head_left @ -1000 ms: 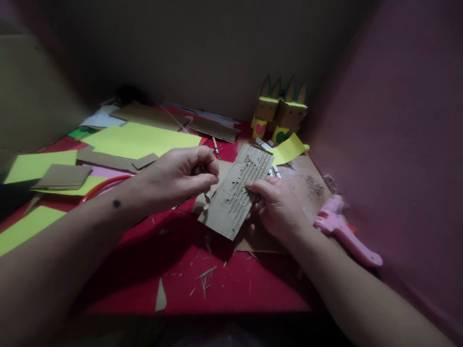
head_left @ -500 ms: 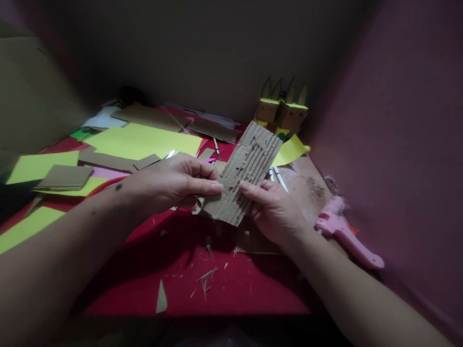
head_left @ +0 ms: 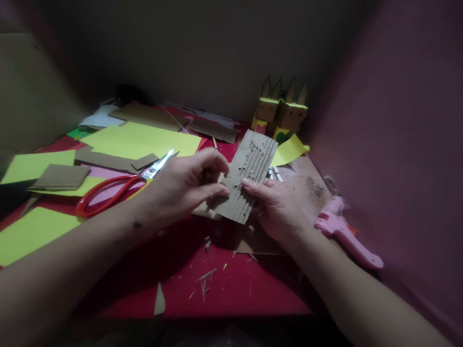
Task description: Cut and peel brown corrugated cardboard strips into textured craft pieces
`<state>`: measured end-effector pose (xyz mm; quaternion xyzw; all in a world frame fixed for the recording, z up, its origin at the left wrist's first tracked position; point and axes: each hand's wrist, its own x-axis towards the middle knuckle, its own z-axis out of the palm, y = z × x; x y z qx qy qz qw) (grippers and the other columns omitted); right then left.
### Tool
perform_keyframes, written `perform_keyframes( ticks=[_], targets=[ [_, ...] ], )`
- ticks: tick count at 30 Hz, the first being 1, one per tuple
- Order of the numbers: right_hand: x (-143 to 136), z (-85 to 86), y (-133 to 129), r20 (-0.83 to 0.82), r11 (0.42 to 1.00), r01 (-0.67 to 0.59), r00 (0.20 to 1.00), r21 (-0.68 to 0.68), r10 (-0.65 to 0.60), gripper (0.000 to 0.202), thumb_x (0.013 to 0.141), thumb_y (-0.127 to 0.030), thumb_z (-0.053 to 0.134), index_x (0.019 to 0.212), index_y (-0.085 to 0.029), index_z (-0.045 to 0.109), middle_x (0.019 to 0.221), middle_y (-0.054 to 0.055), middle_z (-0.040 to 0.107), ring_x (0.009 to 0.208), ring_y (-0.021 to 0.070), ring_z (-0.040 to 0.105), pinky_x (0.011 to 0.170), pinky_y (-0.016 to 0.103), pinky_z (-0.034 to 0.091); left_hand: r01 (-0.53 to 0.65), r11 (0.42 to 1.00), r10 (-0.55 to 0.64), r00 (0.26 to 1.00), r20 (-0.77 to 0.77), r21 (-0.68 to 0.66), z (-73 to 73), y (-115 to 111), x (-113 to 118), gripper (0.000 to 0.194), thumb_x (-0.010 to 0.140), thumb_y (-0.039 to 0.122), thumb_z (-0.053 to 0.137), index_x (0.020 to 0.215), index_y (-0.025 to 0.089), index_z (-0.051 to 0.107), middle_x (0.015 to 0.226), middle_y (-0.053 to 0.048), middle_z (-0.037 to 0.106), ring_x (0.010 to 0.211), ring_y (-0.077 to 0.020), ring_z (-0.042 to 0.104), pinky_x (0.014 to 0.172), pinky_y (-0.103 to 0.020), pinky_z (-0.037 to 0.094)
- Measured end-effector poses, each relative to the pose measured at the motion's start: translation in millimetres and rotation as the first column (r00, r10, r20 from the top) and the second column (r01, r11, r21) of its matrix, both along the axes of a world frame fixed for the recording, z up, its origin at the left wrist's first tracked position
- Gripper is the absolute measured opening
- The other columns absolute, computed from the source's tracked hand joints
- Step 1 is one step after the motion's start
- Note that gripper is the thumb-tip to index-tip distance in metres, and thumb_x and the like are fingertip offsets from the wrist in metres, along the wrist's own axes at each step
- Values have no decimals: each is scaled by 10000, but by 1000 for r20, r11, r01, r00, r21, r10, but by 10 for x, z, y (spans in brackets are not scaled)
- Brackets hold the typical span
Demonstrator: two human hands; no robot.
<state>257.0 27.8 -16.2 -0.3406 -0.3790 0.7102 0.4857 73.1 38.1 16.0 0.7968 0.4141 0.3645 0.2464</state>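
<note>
A strip of corrugated cardboard (head_left: 249, 166), its ridges partly bared and torn, is held tilted above the table. My right hand (head_left: 277, 207) grips its right side, thumb on the ridged face and fingers behind. At the strip's left edge is my left hand (head_left: 197, 180), thumb and forefinger apart; the fingertips are at or close to the edge, and whether they touch it I cannot tell. Red-handled scissors (head_left: 110, 195) lie just behind my left forearm, blades pointing away to the right.
Yellow paper sheets (head_left: 141, 140) and cardboard pieces (head_left: 61, 177) cover the left side. A pink glue gun (head_left: 347, 233) lies at right by the wall. Cardboard figures with pointed tops (head_left: 282, 111) stand at the back. Scraps (head_left: 206, 279) litter the red tabletop (head_left: 253, 294) near its front edge.
My left thumb and forefinger have spread from their pinch on the strip's left edge. The strip has shifted slightly down, and the scissors show more fully.
</note>
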Motion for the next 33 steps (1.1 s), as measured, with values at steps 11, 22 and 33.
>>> perform_keyframes(
  ticks=[11,22,33],
  targets=[
    [-22,-45,-33,5,999,-4,1000,37,4,107,737,-281,738,752,-179,708,687,10,702,561,148,609,587,299,502,217,935,-134,948,-290,279,-42,-56,61,102,876,155,559,847,199,646,807,-10,637,693,-125,574,610,-227,425],
    [8,-58,-1,41,998,11,999,55,-13,137,735,-309,746,754,-184,696,610,2,666,493,142,574,525,297,492,204,941,-135,958,-251,271,-64,-35,59,75,849,123,585,832,191,612,760,0,622,669,-127,565,594,-227,414],
    [-7,-25,-11,-3,997,30,1000,67,-30,124,734,-285,746,765,-176,697,643,14,697,529,163,625,552,312,520,203,900,-99,957,-272,386,-124,-70,73,143,875,80,500,790,160,582,784,-31,595,672,-133,548,567,-223,410]
  ],
)
